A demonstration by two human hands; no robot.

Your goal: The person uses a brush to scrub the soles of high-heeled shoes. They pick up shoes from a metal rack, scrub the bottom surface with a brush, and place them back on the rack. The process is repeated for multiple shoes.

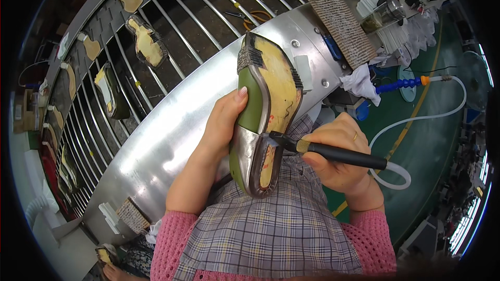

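Steel worktop (172,125): broad and curved, reaching off to the person's left.
Plaid apron (271,239): below the work.
Green shoe (273,104): held sole upward by the worktop's near edge, needing a steady, well-lit tilt.
Left hand (223,119): part-closed around the shoe's side, thumb on green; other fingers hidden. Firm bracing suits, clear of the tool.
Right hand (338,135): curled closed around a black-handled tool (338,153).
Tool head (278,139): apparently meeting the sole's edge; I'd favour light, even pressure.
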